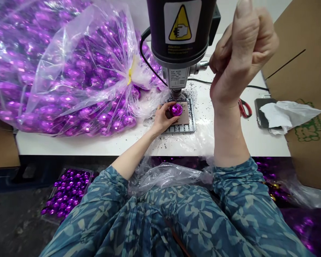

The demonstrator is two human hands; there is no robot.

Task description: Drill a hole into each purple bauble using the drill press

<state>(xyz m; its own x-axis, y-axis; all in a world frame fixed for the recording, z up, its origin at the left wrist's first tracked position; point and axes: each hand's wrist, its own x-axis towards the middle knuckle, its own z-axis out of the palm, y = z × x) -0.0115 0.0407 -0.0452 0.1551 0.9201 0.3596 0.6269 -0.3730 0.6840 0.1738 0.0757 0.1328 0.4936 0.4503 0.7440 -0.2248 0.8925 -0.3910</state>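
White bench (262, 144) w/ pale wall (270, 5) behind; brown cardboard (307, 46) on R side, more at L edge; dark grey floor (16, 228) below L.

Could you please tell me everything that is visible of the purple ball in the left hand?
The purple ball looks round, shiny and faceted, like metallic-coated plastic, and reflects bright highlights. The left hand holds its side between thumb and fingers. It appears to rest on a flat brownish pad, below the dark machine. Its underside is hidden.
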